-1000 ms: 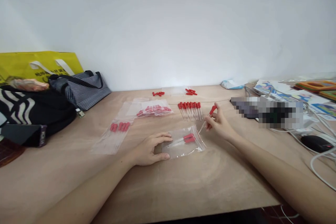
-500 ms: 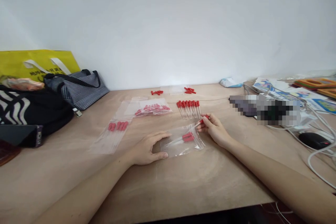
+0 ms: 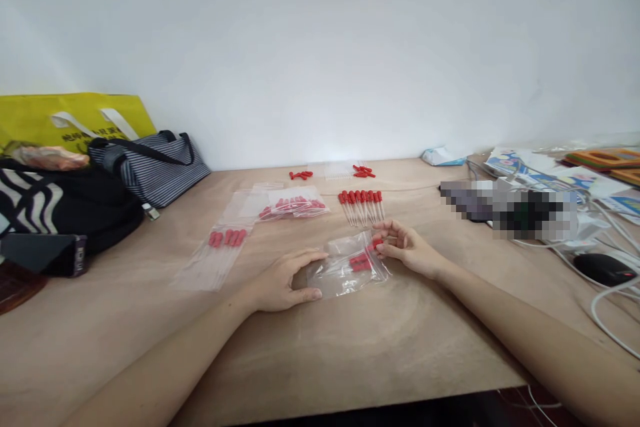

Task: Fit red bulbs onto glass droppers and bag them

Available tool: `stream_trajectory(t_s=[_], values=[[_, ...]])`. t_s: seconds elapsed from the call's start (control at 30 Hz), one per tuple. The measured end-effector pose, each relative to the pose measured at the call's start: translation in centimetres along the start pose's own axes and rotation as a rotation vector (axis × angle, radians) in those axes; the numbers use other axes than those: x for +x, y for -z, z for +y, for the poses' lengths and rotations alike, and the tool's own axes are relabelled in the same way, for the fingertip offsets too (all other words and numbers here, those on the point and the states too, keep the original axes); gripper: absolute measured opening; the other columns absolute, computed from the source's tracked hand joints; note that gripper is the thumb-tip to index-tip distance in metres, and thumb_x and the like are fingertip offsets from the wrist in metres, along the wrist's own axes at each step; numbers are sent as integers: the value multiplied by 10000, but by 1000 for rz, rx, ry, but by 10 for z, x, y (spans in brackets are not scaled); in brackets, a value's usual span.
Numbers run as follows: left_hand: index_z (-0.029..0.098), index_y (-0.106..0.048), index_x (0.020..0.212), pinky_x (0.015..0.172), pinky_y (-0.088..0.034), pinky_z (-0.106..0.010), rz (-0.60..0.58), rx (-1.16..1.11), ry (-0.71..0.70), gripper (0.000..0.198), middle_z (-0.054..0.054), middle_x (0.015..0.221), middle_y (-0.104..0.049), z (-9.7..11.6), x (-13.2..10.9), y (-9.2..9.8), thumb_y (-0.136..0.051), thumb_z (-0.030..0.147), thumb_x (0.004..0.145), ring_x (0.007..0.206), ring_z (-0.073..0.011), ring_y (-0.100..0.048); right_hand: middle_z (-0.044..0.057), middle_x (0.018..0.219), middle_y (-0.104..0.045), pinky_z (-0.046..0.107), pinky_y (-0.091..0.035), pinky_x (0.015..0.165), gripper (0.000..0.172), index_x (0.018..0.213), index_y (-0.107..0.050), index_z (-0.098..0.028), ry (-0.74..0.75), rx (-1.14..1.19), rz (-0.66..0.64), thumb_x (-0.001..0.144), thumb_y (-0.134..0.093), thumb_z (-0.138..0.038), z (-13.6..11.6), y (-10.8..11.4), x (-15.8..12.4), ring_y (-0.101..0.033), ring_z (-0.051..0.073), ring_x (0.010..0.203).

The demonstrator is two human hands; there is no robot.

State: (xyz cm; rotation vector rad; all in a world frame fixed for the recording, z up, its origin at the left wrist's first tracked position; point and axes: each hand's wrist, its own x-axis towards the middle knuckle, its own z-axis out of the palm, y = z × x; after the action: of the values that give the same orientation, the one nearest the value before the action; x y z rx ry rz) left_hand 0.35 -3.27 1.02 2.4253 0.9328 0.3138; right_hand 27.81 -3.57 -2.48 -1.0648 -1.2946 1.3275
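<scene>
A clear zip bag lies in front of me with several red-bulbed droppers inside, their tubes pointing left. My left hand rests on the table at the bag's left end. Its thumb and fingers are spread apart and touch the bag's edges. At the bag's right end, my right hand pinches the red bulb of another dropper, whose tube is in the bag's mouth. Just beyond lies a row of droppers, red bulbs away from me.
To the left lie flat zip bags with red bulbs, and filled bags behind them. Loose red bulbs sit near the wall. A striped bag and black bag stand left; a mouse and cables are right.
My right hand has moved left and slightly down, taking the dropper's tube further into the bag. My left hand keeps its place at the bag's left end.
</scene>
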Motion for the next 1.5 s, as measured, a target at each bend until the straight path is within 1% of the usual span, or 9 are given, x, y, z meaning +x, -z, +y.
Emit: stream_trajectory(t_s=[0.1,0.33,0.6,0.8,1.0,1.1,1.27,1.4,1.5], values=[[257,-409,1230,985,-318,-401,-5,10,3,556,-39,1295,-436,1,0,0,-575,427,727,1180,-232,-396,-22,750,-542,280,-500,629,405,848,-485,-189,18,-7,58,550,-713,-344,-1,-1,1,-585,104,626],[263,-407,1233,994,-310,-394,-6,4,2,550,-28,1301,-431,1,-1,1,-574,415,732,1186,-226,-390,-60,460,-503,185,-349,334,328,711,-508,-173,-8,-238,42,596,-670,-433,-1,-8,-1,-448,64,352],[257,-406,1231,985,-324,-393,7,7,-15,552,-36,1286,-446,-1,0,-1,-581,401,728,1171,-223,-407,30,687,-658,252,-454,530,251,770,-658,-158,77,-374,-76,689,-594,-387,10,-9,7,-581,134,578],[249,-401,1234,996,-313,-385,-2,20,-11,550,-36,1293,-437,-1,0,-1,-571,411,736,1183,-216,-393,28,624,-630,227,-415,481,201,712,-637,-135,27,-448,68,658,-617,-328,11,-9,9,-549,122,528],[242,-402,1235,996,-312,-383,-6,24,-4,552,-38,1294,-436,-1,0,-1,-569,412,737,1181,-220,-395,19,607,-626,225,-400,491,244,673,-641,-142,56,-415,-67,706,-555,-367,11,-11,8,-523,111,514],[240,-412,1228,995,-312,-386,-6,17,-3,548,-38,1287,-444,0,0,0,-575,408,732,1180,-220,-397,12,597,-611,212,-385,466,251,687,-624,-142,29,-366,26,689,-560,-384,8,-6,11,-504,100,491],[223,-465,1183,988,-322,-380,-19,7,-18,493,-49,1272,-457,2,1,1,-581,383,732,1171,-214,-406,9,659,-610,176,-379,454,184,775,-592,-141,-95,-659,456,688,-560,-300,2,23,48,-496,75,486],[216,-484,1169,984,-326,-379,-24,4,-11,477,-61,1277,-449,4,1,2,-585,375,730,1168,-217,-411,65,698,-616,195,-375,412,348,993,-534,-89,-205,-773,527,696,-557,-268,-4,40,86,-504,95,450],[219,-483,1170,983,-328,-382,-36,5,-7,472,-66,1281,-443,5,1,3,-580,373,734,1170,-216,-410,79,620,-607,221,-383,419,369,976,-551,-67,-268,-868,505,641,-605,-213,-9,41,105,-534,139,453]])
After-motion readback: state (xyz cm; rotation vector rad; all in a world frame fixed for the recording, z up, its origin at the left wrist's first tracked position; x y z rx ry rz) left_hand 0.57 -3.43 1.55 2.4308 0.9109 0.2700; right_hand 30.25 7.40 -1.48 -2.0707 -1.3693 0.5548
